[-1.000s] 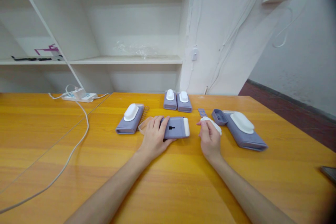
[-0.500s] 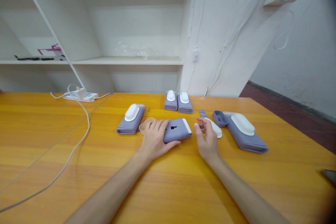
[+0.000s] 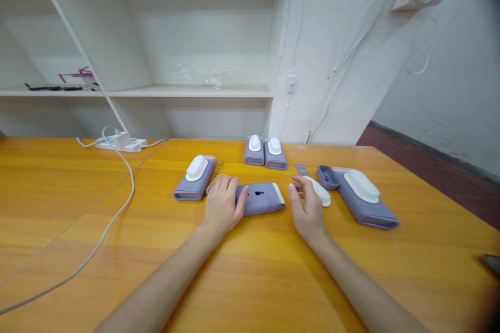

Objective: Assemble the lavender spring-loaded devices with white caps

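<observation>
Where my left hand (image 3: 222,203) lies: over the left end of the case (image 3: 267,203), loosely curved, thumb along its upper face; undersides of the fingers hidden, so cannot tell how firmly, if at all, I have hold.
Case: flat on the table (image 3: 250,281) before me, between my hands; mauve, white band (image 3: 278,194) at its right end, dark slot (image 3: 259,193) in the upper face.
Right hand (image 3: 308,210): half curled, thumb well apart from the fingers, nothing between them; just off the case's white end.
White shell (image 3: 322,193): right behind my right hand, partly covered by it; cannot tell whether I touch it.
Cup (image 3: 328,177): mauve, oval, hollow side up, beyond the shell.
Flat piece (image 3: 301,169): mauve, near the cup, to its left.
Right box (image 3: 367,203): beside the cup, tilted across the table, white cap (image 3: 361,186) on top.
Left box (image 3: 194,185): beyond my left hand, capped likewise; thin coil (image 3: 217,169) along its right side.
Back pair (image 3: 255,157): two more capped boxes, side by side near the table's far edge.
Power strip (image 3: 128,144): far left, plug in it, pale cable (image 3: 117,221) running toward me.
Shelf (image 3: 191,91): behind the table, crumpled clear film (image 3: 207,77) on it.
</observation>
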Motion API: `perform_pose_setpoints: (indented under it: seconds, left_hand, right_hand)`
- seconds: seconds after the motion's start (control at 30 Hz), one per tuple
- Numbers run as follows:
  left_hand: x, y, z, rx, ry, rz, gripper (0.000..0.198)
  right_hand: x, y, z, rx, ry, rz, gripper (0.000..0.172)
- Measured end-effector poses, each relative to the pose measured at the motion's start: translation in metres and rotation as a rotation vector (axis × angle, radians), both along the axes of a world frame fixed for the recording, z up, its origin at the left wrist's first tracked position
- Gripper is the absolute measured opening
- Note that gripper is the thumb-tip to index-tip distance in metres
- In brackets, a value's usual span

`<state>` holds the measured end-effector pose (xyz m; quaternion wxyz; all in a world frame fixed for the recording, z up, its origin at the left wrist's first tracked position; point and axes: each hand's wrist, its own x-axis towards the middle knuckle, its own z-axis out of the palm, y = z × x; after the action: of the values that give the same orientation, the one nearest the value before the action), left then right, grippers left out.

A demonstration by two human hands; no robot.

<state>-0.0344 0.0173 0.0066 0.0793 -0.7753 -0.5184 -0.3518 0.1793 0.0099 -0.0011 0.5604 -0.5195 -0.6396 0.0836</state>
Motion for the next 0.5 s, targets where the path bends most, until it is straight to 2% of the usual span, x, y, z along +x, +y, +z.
perform_pose_setpoints:
  seconds: [0.3,0.4,0.5]
  left_hand:
    - [0.0,-0.0017,0.0017,-0.038,0.138,-0.008,0.025]
    - [-0.0005,0.0004,-0.0022,-0.024,0.099,-0.009,0.025]
    - [-0.0024,0.0042,-0.007,0.004,-0.03,-0.016,0.023]
  right_hand:
    - [-0.0004,0.0011,-0.0021,0.023,-0.031,0.01,0.026]
    - [0.0001,0.0006,-0.0024,0.026,-0.034,0.015,0.026]
    - [0.0003,0.0002,-0.0028,0.027,-0.035,0.014,0.025]
